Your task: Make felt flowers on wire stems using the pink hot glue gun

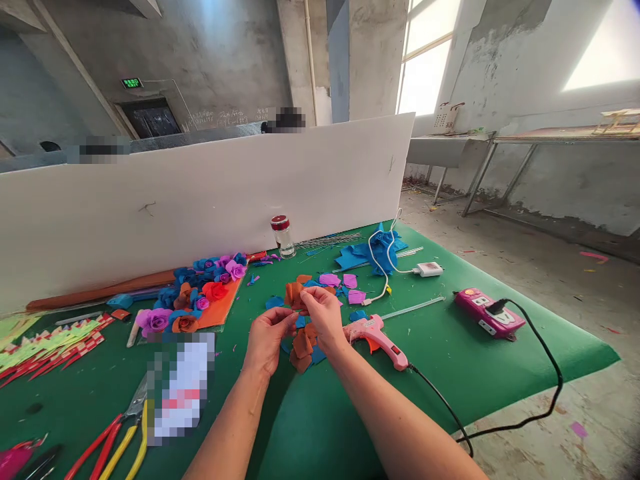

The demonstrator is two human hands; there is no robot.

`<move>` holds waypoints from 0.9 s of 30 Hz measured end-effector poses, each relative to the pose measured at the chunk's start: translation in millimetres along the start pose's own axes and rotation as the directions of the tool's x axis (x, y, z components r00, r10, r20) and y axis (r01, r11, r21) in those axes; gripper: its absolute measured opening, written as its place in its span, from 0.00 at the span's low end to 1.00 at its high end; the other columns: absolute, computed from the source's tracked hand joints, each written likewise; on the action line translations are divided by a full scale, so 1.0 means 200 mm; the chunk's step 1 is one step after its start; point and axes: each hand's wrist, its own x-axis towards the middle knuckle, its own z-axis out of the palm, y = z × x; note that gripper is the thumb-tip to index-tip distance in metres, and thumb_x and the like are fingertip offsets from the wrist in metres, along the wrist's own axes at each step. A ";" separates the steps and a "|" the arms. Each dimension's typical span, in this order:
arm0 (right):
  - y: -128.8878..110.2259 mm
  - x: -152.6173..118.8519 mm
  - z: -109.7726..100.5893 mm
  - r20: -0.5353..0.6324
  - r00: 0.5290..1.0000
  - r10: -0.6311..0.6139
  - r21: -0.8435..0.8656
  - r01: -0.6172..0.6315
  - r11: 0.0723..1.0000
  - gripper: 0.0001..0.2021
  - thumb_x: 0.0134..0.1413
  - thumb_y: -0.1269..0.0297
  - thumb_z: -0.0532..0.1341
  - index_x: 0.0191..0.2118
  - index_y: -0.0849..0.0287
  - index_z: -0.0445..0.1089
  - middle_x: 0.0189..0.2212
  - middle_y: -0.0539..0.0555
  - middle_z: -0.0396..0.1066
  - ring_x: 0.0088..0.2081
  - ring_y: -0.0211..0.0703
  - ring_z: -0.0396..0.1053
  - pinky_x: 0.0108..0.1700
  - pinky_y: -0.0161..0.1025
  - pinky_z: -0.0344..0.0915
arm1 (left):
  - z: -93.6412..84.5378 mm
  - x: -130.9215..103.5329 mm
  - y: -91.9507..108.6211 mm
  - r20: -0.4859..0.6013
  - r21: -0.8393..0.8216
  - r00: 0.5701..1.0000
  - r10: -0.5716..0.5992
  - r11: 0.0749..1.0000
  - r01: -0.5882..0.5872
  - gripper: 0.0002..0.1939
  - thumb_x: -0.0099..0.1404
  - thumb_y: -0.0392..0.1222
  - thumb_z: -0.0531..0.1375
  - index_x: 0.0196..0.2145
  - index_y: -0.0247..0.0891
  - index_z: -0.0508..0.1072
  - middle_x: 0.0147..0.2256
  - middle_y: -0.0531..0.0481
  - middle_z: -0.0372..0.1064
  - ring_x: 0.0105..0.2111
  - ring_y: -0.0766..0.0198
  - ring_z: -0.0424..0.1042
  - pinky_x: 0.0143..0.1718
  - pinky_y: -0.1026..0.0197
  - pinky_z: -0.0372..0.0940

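My left hand (270,337) is closed, its thumb and fingers pinched on something thin that I cannot make out. Close beside it, my right hand (324,319) pinches a brown paper petal (293,293). Loose brown petals (302,343) lie beneath and between the hands, with blue ones among them. Purple petals (356,297) are scattered just beyond. A pink glue gun (377,337) with a clear glue stick rests right of my right hand. Finished paper flowers (215,291) in blue, purple, red and brown stand at the left on an orange sheet (227,307).
Pliers (113,443) and cutters (134,417) lie front left. A lidded glass jar (284,239) stands by the white board (200,207). Blue crepe paper (375,250), a white charger (429,269) and a pink power strip (487,313) are at the right, its black cable trailing off the table.
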 end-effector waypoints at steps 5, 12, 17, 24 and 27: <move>0.00 0.00 0.00 0.011 1.000 0.016 0.044 -0.016 0.999 0.10 0.41 0.58 0.60 0.26 0.61 0.68 0.22 0.50 0.71 0.26 0.39 0.69 0.27 0.32 0.64 | 0.01 0.00 0.00 0.007 -0.014 1.000 -0.006 1.000 0.006 0.16 0.40 0.46 0.72 0.23 0.35 0.75 0.22 0.53 0.67 0.23 0.68 0.65 0.24 0.65 0.62; -0.01 -0.01 0.00 0.036 0.997 0.063 0.086 -0.066 0.994 0.14 0.41 0.57 0.62 0.33 0.61 0.71 0.24 0.50 0.72 0.28 0.40 0.71 0.29 0.33 0.64 | 0.00 0.00 0.00 -0.005 -0.017 1.000 -0.011 1.000 0.011 0.15 0.41 0.46 0.72 0.24 0.35 0.76 0.23 0.53 0.68 0.23 0.68 0.65 0.25 0.64 0.62; -0.01 -0.01 0.01 0.042 0.996 0.082 0.105 -0.086 0.991 0.13 0.40 0.58 0.62 0.32 0.61 0.71 0.23 0.49 0.71 0.28 0.40 0.70 0.30 0.33 0.63 | 0.00 0.00 0.00 -0.008 -0.030 1.000 -0.003 1.000 0.003 0.15 0.41 0.45 0.72 0.24 0.34 0.76 0.22 0.53 0.68 0.23 0.68 0.65 0.25 0.64 0.63; -0.02 -0.03 0.01 0.124 0.989 0.084 -0.026 -0.082 0.996 0.07 0.36 0.63 0.64 0.24 0.60 0.69 0.19 0.46 0.67 0.24 0.34 0.62 0.28 0.32 0.58 | -0.01 0.00 0.00 -0.019 -0.099 1.000 -0.008 0.995 0.006 0.15 0.40 0.44 0.73 0.25 0.35 0.75 0.23 0.54 0.68 0.23 0.69 0.66 0.26 0.65 0.63; -0.02 -0.04 0.02 0.210 0.973 0.093 -0.041 -0.086 0.995 0.07 0.36 0.62 0.64 0.22 0.61 0.69 0.19 0.47 0.66 0.23 0.33 0.60 0.27 0.31 0.56 | -0.02 0.01 -0.01 -0.041 -0.143 0.999 -0.019 0.990 0.012 0.17 0.38 0.44 0.73 0.25 0.34 0.75 0.23 0.54 0.69 0.23 0.69 0.66 0.26 0.65 0.64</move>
